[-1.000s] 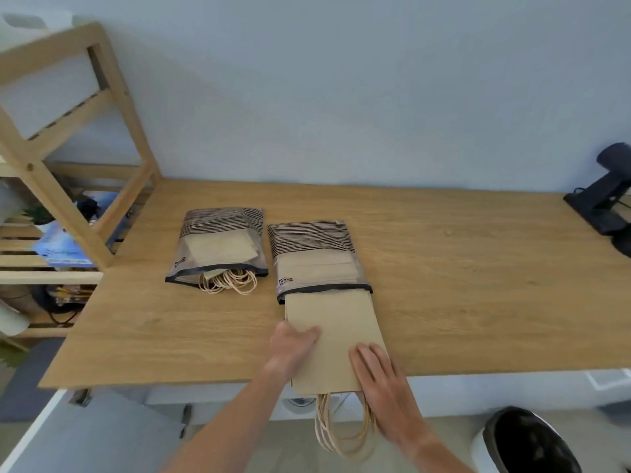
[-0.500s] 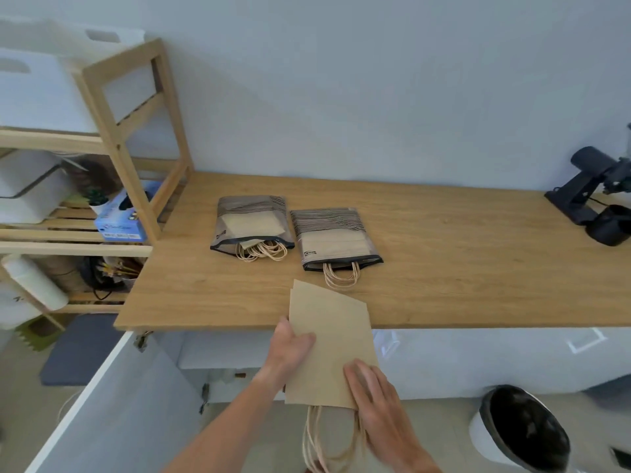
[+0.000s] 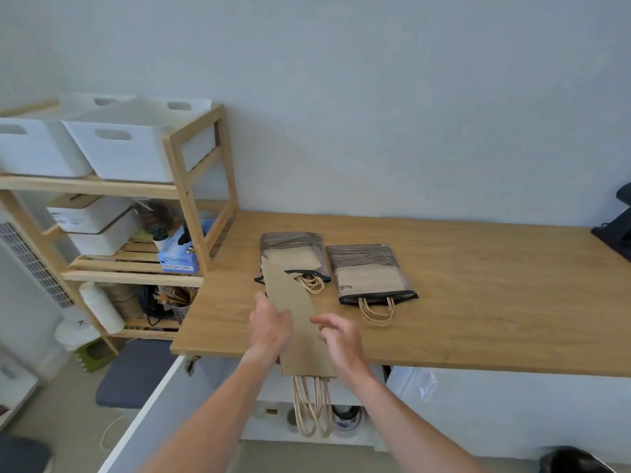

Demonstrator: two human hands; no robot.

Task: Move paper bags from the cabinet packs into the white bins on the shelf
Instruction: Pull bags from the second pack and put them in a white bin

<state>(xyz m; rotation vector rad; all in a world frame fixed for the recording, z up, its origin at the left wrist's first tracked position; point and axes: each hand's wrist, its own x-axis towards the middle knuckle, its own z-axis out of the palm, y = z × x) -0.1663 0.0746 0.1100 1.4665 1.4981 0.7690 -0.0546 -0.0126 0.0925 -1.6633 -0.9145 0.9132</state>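
Observation:
A flat brown paper bag is held in the air over the wooden countertop's front edge, its twine handles dangling below. My left hand grips the bag's left edge. My right hand hovers at its right edge with fingers spread, not gripping. Two striped packs lie on the counter behind: the left pack partly hidden by the held bag, the right pack with handles sticking out. Two white bins stand on the wooden shelf's top level at left.
The wooden shelf stands left of the counter, with white boxes, a blue box and clutter on lower levels. An open white cabinet door juts out at lower left. A black device sits far right; a dark waste bin below.
The view has swung left and up, bringing the white bins into sight. The bag has lifted and moved left toward the shelf. My right hand has let go of its lower edge.

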